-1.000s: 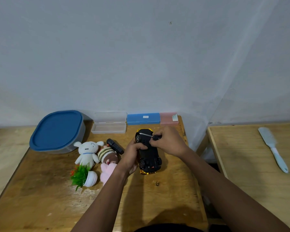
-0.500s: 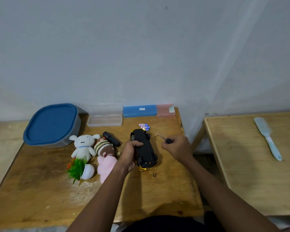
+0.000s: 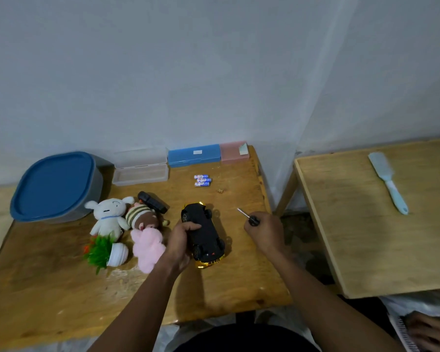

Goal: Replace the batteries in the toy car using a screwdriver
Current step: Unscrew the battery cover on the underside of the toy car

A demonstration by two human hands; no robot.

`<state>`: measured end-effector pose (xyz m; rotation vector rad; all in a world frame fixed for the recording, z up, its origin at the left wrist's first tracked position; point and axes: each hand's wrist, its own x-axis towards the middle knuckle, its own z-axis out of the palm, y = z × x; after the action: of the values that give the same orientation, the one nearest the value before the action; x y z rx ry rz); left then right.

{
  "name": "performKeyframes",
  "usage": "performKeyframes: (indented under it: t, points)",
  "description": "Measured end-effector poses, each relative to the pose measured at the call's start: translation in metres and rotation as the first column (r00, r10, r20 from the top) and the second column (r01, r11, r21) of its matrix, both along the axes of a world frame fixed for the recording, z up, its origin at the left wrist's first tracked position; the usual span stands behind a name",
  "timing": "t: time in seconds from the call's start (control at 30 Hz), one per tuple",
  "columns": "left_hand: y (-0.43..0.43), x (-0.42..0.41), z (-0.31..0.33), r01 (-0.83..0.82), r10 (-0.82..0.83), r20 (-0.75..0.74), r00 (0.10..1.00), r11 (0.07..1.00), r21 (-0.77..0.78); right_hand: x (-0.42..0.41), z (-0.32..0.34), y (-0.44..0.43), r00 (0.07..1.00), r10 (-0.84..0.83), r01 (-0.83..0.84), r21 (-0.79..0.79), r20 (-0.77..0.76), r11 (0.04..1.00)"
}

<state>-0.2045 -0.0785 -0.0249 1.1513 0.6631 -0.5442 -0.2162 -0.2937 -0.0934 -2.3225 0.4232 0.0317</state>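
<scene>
**Toy car belly-up in L hand, screwdriver held apart in R**

The toy car point(image 3: 204, 231) lies upside down mid-table, black underside and wheels up, gold body beneath. Its long axis runs far-left to near-right, w/ the gold end at the near side; can't tell front from back. The L hand point(image 3: 181, 241) grips its left flank, fingers curled over the underside. The R hand point(image 3: 266, 232) is just right of the car, not touching it, closed round the black handle of the screwdriver point(image 3: 249, 219), whose shaft points far-left.

Three batteries point(image 3: 202, 180) lie side by side farther back. Left of the car: a pink plush point(image 3: 148, 247), striped plush point(image 3: 141, 217), white rabbit plush point(image 3: 107, 217), small potted plant point(image 3: 107, 252) and a black oblong item point(image 3: 153, 202). Along the far edge: a blue-lidded tub point(image 3: 54, 186), clear box point(image 3: 140, 168), blue box point(image 3: 193, 154) and pink box point(image 3: 233, 151).

The wooden table point(image 3: 214, 288) stands against a pale wall point(image 3: 214, 72). A 2nd table point(image 3: 366, 250) to the right carries a light-blue brush point(image 3: 389, 182).
</scene>
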Motion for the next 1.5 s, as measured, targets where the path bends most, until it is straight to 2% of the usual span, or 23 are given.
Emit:
performKeyframes:
  t: [0.17, 0.4, 0.57, 0.77, 0.87, 0.97, 1.07, 1.13, 1.23, 1.4, 1.5]
  points:
    - [0.000, -0.007, -0.002, -0.030, 0.028, -0.016, 0.999, 0.995, -0.099, -0.007, -0.002, 0.004, 0.996, -0.088, 0.088, 0.044, -0.008, 0.995]
    - [-0.002, -0.016, -0.010, -0.028, 0.025, -0.023, 0.999, 0.986, -0.164, -0.007, -0.004, 0.007, 0.998, -0.066, 0.064, -0.140, -0.007, 0.988]
    - [0.001, -0.021, -0.012, -0.033, 0.029, -0.024, 0.999, 0.984, -0.175, -0.009, -0.004, 0.008, 0.998, -0.067, 0.066, -0.144, 0.000, 0.987]
    - [0.005, -0.022, -0.010, -0.079, 0.075, -0.026, 0.997, 0.979, -0.190, -0.008, -0.003, 0.008, 0.995, -0.081, 0.073, -0.121, -0.059, 0.990]
    - [0.005, -0.019, -0.004, -0.085, 0.083, -0.016, 0.996, 0.977, -0.194, -0.011, 0.008, 0.009, 0.997, -0.071, 0.073, -0.179, 0.014, 0.981]
    - [0.003, -0.015, 0.003, -0.071, 0.075, 0.016, 0.997, 0.984, -0.162, -0.010, 0.029, 0.021, 0.985, -0.005, 0.022, -0.092, 0.175, 0.996]
    - [0.002, -0.010, 0.010, -0.037, 0.046, 0.058, 0.997, 0.989, -0.142, -0.003, 0.061, 0.045, 0.945, 0.117, -0.116, -0.020, 0.305, 0.993]
    - [0.001, -0.005, 0.015, -0.016, 0.029, 0.091, 0.995, 0.990, -0.141, 0.003, 0.077, 0.060, 0.917, 0.264, -0.268, -0.029, 0.299, 0.963]
    - [0.001, 0.000, 0.025, 0.010, 0.013, 0.136, 0.991, 0.986, -0.164, 0.009, 0.083, 0.071, 0.868, 0.422, -0.391, -0.164, 0.260, 0.906]
    - [0.009, 0.010, 0.040, 0.019, 0.003, 0.167, 0.986, 0.991, -0.129, 0.014, 0.095, 0.079, 0.827, 0.466, -0.440, -0.154, 0.316, 0.885]
    - [0.013, 0.012, 0.045, -0.012, 0.032, 0.178, 0.984, 0.994, -0.112, 0.021, 0.106, 0.082, 0.819, 0.496, -0.474, -0.147, 0.287, 0.868]
